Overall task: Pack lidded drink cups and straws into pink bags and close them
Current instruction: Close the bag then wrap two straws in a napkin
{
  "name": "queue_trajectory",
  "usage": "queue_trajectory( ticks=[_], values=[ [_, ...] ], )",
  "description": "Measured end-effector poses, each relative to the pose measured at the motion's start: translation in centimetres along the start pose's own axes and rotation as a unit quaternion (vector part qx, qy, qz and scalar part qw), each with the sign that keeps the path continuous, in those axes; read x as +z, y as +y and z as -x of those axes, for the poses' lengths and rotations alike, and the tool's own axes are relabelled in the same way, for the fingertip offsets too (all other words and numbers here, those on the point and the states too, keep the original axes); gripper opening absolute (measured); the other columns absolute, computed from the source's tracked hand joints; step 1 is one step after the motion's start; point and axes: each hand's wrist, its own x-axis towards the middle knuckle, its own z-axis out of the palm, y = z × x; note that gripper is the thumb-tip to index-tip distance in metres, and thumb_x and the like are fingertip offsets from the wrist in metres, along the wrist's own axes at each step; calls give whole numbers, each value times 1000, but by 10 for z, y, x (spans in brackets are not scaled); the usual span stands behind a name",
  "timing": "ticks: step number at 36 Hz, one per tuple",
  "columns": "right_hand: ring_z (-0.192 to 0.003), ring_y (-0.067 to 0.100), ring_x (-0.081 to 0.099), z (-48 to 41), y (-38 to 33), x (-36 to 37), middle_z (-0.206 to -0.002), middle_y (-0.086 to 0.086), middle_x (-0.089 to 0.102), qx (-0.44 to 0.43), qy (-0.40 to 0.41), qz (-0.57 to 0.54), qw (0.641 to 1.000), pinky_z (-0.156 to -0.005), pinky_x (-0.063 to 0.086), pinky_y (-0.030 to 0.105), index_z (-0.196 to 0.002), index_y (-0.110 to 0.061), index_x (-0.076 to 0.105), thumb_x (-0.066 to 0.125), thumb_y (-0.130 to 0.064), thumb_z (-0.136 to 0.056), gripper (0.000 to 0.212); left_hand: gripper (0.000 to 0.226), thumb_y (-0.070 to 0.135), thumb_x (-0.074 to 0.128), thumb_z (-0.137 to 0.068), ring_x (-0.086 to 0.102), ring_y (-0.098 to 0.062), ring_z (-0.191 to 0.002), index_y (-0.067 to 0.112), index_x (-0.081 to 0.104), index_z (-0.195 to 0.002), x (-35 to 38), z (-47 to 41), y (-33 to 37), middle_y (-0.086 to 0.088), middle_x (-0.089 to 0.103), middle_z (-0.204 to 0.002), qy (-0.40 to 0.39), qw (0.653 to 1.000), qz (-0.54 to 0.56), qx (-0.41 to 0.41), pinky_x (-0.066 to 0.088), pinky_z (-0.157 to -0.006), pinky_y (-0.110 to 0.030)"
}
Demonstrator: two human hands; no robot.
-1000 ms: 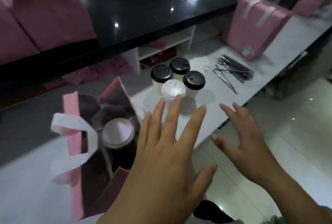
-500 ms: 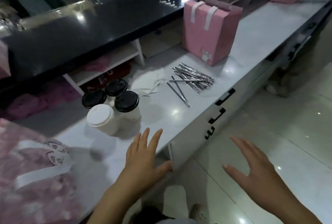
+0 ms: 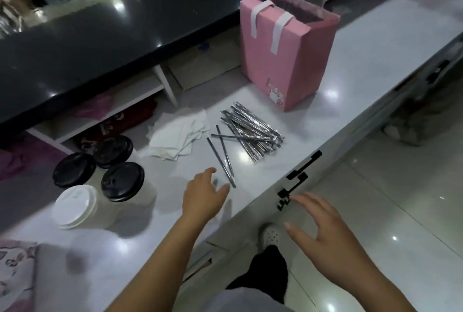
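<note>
One pink bag (image 3: 288, 61) stands folded over on the counter (image 3: 375, 43) (contents unseen), four lidded cups (image 3: 122, 181) and the straw pile (image 3: 253, 136) wait unpacked; left hand (image 3: 203, 196) spread, empty, just beside two loose straws (image 3: 225, 161), right hand (image 3: 323, 236) spread, empty, beyond the counter edge.

The left hand's (image 3: 203, 196) fingertips are blurred, so whether they touch the loose straw (image 3: 220, 161) just ahead cannot be told. Left of that hand a patterned pink bag (image 3: 15, 276) is blurred and cut by the edge; far beyond the right hand (image 3: 325, 234), the upright pink bag's (image 3: 288, 61) walls hide its contents.
</note>
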Motion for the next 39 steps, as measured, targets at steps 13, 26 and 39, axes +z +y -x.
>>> queue_trajectory(
  ticks=[13, 26, 39],
  values=[
    [-125, 1, 46, -121, 23, -88, -138, -15, 49, 6, -70, -36, 997, -94, 38, 13, -120, -47, 54, 71, -26, -89, 41, 57, 8, 55, -94, 54, -35, -110, 20, 36, -147, 27, -104, 65, -15, 57, -126, 143, 987, 27, -72, 47, -87, -44],
    [-116, -30, 33, -220, 26, -118, -129, -43, 38, -153, -244, -38, 957, -89, 36, 6, -117, -55, 51, 64, -40, -93, 32, 49, -4, 57, -80, 48, -18, -60, 11, 39, -123, 13, -98, 83, -4, 52, -74, 147, 957, 14, -248, 33, -48, -31],
    [-111, -15, 47, -247, 42, -133, -125, -32, 49, -165, -376, -50, 911, -86, 41, 18, -113, -52, 57, 65, -40, -92, 25, 53, 3, 71, -80, 56, -22, -63, 20, 39, -118, -4, -52, 102, -10, 62, -89, 173, 909, 121, -360, 45, -51, -29]
  ],
)
